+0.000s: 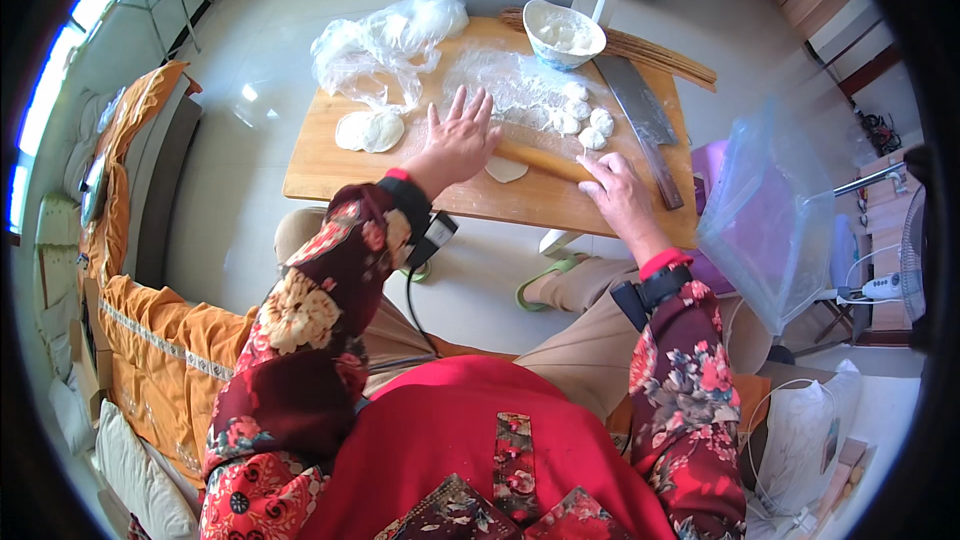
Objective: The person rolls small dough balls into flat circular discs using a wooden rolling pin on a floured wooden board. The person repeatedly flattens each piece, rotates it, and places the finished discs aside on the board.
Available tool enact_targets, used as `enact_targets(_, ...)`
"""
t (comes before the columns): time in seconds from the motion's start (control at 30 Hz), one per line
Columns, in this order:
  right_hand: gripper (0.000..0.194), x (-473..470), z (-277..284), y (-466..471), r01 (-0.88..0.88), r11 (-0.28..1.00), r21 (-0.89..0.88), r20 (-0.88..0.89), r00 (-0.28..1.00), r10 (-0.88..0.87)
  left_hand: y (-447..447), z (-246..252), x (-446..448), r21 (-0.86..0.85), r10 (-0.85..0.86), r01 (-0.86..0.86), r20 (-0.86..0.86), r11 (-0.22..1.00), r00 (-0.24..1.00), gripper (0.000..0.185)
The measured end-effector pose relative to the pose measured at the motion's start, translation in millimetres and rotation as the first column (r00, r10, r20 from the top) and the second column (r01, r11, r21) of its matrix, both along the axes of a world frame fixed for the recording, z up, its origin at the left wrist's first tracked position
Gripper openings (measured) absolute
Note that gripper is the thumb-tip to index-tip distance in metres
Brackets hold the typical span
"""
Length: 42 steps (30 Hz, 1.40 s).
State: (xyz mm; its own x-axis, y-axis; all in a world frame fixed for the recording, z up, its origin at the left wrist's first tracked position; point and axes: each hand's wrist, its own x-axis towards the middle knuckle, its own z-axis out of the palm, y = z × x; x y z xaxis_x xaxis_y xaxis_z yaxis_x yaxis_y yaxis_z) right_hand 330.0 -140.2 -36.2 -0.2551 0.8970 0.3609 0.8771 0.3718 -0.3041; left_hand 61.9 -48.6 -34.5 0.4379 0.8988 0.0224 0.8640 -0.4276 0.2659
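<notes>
A wooden rolling pin [541, 160] lies slantwise over a thin piece of dough [506, 169] on the wooden table [330, 161]. My left hand [461, 136] rests at the pin's left end, palm down with fingers spread. At the other end, my right hand [616, 184] has its fingers on the pin. Flattened dough rounds [381, 131] overlap to the left. Several small floured dough pieces [592, 138] sit beyond the pin on the right, beside scattered flour [499, 82]. Farther right lies a cleaver [636, 100] with a dark wooden handle.
A bowl of flour [564, 52] stands at the table's far side, near a bundle of thin sticks [667, 61]. Crumpled clear plastic bags [375, 52] cover the far left corner. A translucent plastic bin [772, 217] is off the right edge.
</notes>
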Motion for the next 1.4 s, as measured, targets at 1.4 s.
enact_targets(1.4, 0.034, 0, 9, -8, 0.011, 1.0, 0.016, 0.005, 1.0, -0.011, -12, -7, 2, 0.068, 0.036, -0.036, 0.003, 0.997, 0.999, 0.06)
